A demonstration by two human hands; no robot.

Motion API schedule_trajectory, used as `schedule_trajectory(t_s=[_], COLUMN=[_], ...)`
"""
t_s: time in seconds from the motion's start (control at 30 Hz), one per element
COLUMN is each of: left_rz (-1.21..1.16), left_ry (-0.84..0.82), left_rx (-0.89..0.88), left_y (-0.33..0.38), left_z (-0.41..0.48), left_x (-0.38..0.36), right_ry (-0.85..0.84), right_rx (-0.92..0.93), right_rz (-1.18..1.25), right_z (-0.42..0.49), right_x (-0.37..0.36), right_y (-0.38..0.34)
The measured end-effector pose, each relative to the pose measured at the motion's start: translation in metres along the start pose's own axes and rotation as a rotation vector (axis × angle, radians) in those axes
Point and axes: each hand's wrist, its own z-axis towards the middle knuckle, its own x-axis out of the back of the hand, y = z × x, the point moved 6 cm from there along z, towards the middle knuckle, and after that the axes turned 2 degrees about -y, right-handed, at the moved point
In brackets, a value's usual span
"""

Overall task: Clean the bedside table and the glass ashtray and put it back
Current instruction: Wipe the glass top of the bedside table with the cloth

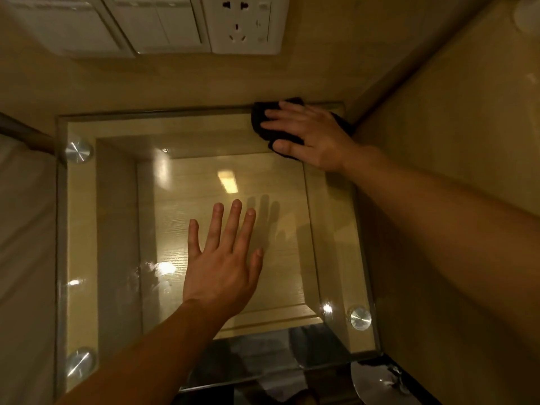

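The bedside table [79, 229] has a clear glass top held by round metal studs, with pale wood beneath. My right hand [306, 135] lies flat with straight fingers on a black cloth [258, 118], pressing it onto the glass at the far right corner, against the wall. My left hand [225, 258] is spread flat, fingers straight, over the middle of the glass; I cannot tell whether it touches. Wet smears show on the glass to the left of that hand. At the bottom right, below the table's front edge, a clear glassy object [380, 381] shows; it may be the ashtray.
A white panel with switches and a power socket [242, 24] is on the wall behind the table. A beige wall or headboard [453, 112] runs along the right side. White bedding [20, 229] lies to the left. Metal studs [361, 318] stand at the glass corners.
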Motion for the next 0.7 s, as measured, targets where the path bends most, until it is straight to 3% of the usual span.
schedule_trajectory(t_s=[0.7], left_rz=[-0.027], left_ry=[0.083], left_rx=[0.038], left_y=[0.004], left_z=[-0.005], left_x=[0.007], right_ry=[-0.001], right_rx=[0.098], right_rz=[0.005], right_z=[-0.144], right_x=[-0.078], right_y=[-0.054])
